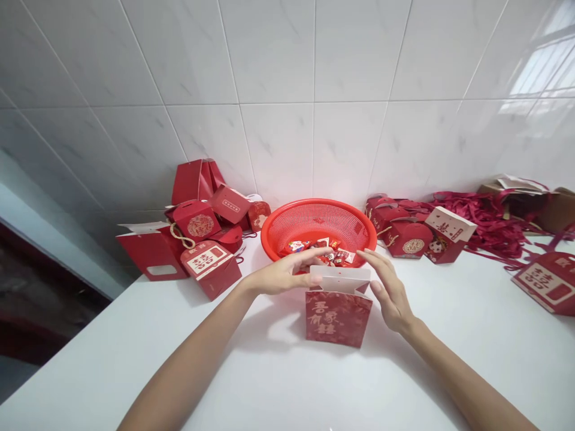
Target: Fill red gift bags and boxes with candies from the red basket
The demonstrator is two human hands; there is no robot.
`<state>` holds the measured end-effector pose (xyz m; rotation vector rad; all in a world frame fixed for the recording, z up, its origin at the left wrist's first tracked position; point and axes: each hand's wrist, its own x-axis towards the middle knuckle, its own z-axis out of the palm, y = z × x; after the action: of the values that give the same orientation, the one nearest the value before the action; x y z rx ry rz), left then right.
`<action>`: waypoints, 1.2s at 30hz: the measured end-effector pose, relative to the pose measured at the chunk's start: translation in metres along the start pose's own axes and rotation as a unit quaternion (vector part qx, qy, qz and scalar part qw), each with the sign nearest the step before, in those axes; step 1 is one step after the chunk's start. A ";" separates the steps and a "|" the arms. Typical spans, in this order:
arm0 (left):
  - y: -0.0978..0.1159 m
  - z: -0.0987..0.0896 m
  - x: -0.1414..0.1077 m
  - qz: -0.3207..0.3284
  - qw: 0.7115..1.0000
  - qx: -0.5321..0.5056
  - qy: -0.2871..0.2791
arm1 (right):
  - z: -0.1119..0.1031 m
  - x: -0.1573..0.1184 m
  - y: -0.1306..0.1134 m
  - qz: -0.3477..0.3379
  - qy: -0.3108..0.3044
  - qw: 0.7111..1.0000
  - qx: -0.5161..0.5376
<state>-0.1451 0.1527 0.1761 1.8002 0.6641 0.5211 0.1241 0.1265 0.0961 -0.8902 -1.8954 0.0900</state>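
Note:
A red paper gift box with pale lettering stands upright on the white table, its top flaps raised and unfolded. My left hand is at its upper left, fingers stretched out over the back flap, thumb near the flap's edge. On the other side, my right hand has its fingers apart beside the top right corner. Whether either hand touches the cardboard I cannot tell. Just behind the box sits a red plastic basket with several wrapped candies in it, partly hidden by my hands.
Several red gift boxes are piled at the left by the tiled wall. More boxes stand right of the basket, near a heap of dark red ribbons. One box lies at the far right, and a brown carton stands behind it.

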 end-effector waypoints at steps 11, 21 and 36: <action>0.000 -0.034 0.038 -0.053 0.991 0.111 0.049 | 0.009 0.001 -0.001 -0.029 -0.010 0.999 -0.023; -0.022 -0.031 0.095 -0.212 0.835 0.496 -0.105 | 0.000 0.004 0.001 -0.076 -0.053 0.996 -0.018; -0.041 -0.008 0.070 -0.216 0.826 0.520 0.025 | 0.004 0.000 0.002 -0.082 -0.016 0.994 -0.066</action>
<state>-0.1052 0.2148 0.1414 2.5006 1.5508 -0.1863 0.1216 0.1290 0.0932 -0.8218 -2.0154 -0.1234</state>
